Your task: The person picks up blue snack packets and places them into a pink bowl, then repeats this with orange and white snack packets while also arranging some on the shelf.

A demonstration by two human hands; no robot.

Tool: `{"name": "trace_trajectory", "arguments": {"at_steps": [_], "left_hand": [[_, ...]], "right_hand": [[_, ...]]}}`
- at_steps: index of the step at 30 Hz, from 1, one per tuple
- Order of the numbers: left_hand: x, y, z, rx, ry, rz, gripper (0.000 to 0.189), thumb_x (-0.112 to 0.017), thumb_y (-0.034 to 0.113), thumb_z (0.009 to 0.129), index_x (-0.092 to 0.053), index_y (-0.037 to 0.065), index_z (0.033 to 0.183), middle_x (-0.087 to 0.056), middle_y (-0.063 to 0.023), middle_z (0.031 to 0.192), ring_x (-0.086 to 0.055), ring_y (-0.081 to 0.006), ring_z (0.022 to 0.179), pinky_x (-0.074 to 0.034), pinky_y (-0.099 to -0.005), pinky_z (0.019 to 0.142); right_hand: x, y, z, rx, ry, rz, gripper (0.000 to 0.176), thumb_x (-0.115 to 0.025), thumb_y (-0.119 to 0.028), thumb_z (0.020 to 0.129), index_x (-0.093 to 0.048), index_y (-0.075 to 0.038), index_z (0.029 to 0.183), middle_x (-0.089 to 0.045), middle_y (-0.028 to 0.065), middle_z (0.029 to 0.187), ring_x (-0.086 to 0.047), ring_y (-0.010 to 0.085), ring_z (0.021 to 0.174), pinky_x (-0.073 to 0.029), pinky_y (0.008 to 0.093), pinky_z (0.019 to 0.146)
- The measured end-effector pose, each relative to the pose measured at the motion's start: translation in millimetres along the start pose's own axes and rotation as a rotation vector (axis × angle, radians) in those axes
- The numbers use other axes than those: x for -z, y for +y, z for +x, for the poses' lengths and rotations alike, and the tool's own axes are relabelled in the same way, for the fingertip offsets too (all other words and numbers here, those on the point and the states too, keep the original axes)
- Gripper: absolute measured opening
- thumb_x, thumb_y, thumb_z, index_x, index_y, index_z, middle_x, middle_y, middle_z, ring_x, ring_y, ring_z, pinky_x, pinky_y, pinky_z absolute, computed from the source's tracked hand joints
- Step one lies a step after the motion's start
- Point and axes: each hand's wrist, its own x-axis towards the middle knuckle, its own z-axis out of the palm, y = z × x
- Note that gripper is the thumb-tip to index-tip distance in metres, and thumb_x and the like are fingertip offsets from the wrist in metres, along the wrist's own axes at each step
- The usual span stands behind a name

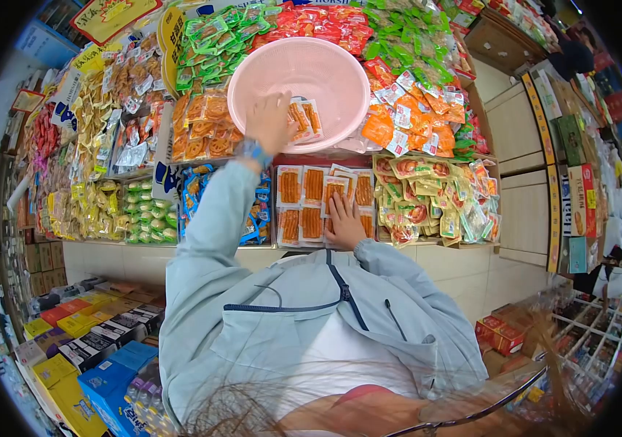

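Observation:
My left hand (270, 122), with a watch (254, 154) on the wrist, reaches over the near left rim of a pink plastic basket (346, 80). Its fingers look loosely apart, slightly blurred. Right beside them in the basket lie a few clear packets of orange-brown snack strips (312, 116). Below the basket, similar flat snack packets (289, 185) fill a display compartment in rows. My right hand (344, 220) lies on these packets with its fingers stretched out, touching a packet (336, 188) at the fingertips.
Green packets (213, 45) and red packets (322, 28) lie behind the basket. Orange packets (413, 109) and cream packets (416, 193) are on the right, blue packets (196, 191) on the left. Stacked cartons (118, 371) stand behind me on the left.

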Motion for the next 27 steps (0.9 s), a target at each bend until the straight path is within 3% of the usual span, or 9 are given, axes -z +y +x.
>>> {"name": "trace_trajectory", "arguments": {"at_steps": [1, 5, 9, 13, 14, 17, 18, 21, 27], "left_hand": [[8, 14, -19, -0.033, 0.15, -0.063, 0.064, -0.076, 0.026, 0.073, -0.054, 0.007, 0.131, -0.056, -0.0168, 0.129, -0.056, -0.0346, 0.115, -0.044, -0.0478, 0.094], [-32, 55, -140, -0.178, -0.323, -0.323, 0.058, -0.071, 0.017, 0.073, -0.054, 0.006, 0.127, -0.054, -0.0174, 0.128, -0.051, -0.0329, 0.121, -0.043, -0.0467, 0.095], [-101, 58, -204, -0.071, -0.257, -0.242, 0.067, -0.071, 0.019, 0.072, -0.048, 0.003, 0.134, -0.049, -0.0182, 0.137, -0.045, -0.0348, 0.13, -0.036, -0.0462, 0.109], [-122, 41, -180, 0.06, -0.16, 0.01, 0.079, -0.073, 0.023, 0.073, -0.039, 0.002, 0.141, -0.043, -0.017, 0.144, -0.039, -0.0345, 0.136, -0.027, -0.0477, 0.115], [-120, 36, -173, 0.097, -0.344, 0.015, 0.085, -0.075, 0.027, 0.072, -0.037, 0.003, 0.143, -0.04, -0.0164, 0.146, -0.036, -0.0334, 0.138, -0.024, -0.0477, 0.116], [-125, 25, -153, 0.084, -0.45, -0.036, 0.077, -0.068, 0.028, 0.08, -0.036, 0.0, 0.144, -0.041, -0.0182, 0.145, -0.035, -0.0348, 0.138, -0.025, -0.0488, 0.114], [-111, 27, -146, 0.054, -0.519, -0.011, 0.086, -0.075, 0.031, 0.073, -0.037, 0.0, 0.143, -0.045, -0.0177, 0.138, -0.039, -0.0351, 0.134, -0.031, -0.0471, 0.11], [-112, 26, -143, 0.028, -0.502, -0.025, 0.093, -0.081, 0.032, 0.063, -0.039, 0.002, 0.141, -0.048, -0.016, 0.132, -0.046, -0.0332, 0.126, -0.038, -0.044, 0.103], [-51, 41, -131, -0.034, -0.323, -0.113, 0.092, -0.081, 0.03, 0.062, -0.041, 0.001, 0.14, -0.05, -0.0165, 0.129, -0.049, -0.0337, 0.12, -0.039, -0.0444, 0.1]], "right_hand": [[0, 0, 0, -0.002, -0.006, 0.001, 0.08, -0.056, -0.036, 0.083, -0.028, 0.0, 0.149, -0.019, 0.0173, 0.16, -0.015, 0.0376, 0.148, -0.013, 0.0608, 0.116], [0, -1, 1, -0.007, -0.033, 0.013, 0.082, -0.058, -0.037, 0.083, -0.027, 0.0, 0.149, -0.017, 0.0175, 0.16, -0.014, 0.0372, 0.148, -0.012, 0.0612, 0.116], [-2, 0, 2, -0.001, -0.043, -0.024, 0.085, -0.06, -0.039, 0.082, -0.026, 0.0, 0.15, -0.017, 0.0176, 0.16, -0.013, 0.0373, 0.148, -0.012, 0.0611, 0.116], [-5, 0, 1, 0.002, -0.051, -0.052, 0.089, -0.062, -0.04, 0.081, -0.024, 0.001, 0.15, -0.016, 0.0189, 0.16, -0.013, 0.0383, 0.148, -0.013, 0.06, 0.116], [-5, 1, 1, 0.004, -0.051, -0.071, 0.09, -0.062, -0.041, 0.081, -0.024, 0.001, 0.15, -0.015, 0.0195, 0.16, -0.014, 0.0388, 0.147, -0.013, 0.0594, 0.116], [-6, 3, 0, 0.013, -0.021, -0.022, 0.086, -0.06, -0.038, 0.082, -0.024, 0.001, 0.15, -0.016, 0.0194, 0.16, -0.014, 0.0385, 0.147, -0.013, 0.0588, 0.116], [-8, 3, 0, 0.015, -0.002, -0.051, 0.086, -0.06, -0.038, 0.082, -0.025, 0.001, 0.15, -0.016, 0.0193, 0.16, -0.014, 0.0384, 0.147, -0.013, 0.0586, 0.116], [-13, 3, 0, 0.022, 0.036, -0.098, 0.084, -0.058, -0.037, 0.083, -0.026, 0.002, 0.149, -0.016, 0.0194, 0.16, -0.015, 0.0385, 0.147, -0.014, 0.0582, 0.116], [-7, 2, -1, 0.003, 0.007, -0.02, 0.08, -0.056, -0.035, 0.083, -0.028, -0.001, 0.149, -0.017, 0.0175, 0.16, -0.014, 0.0377, 0.148, -0.012, 0.0599, 0.116]]}}
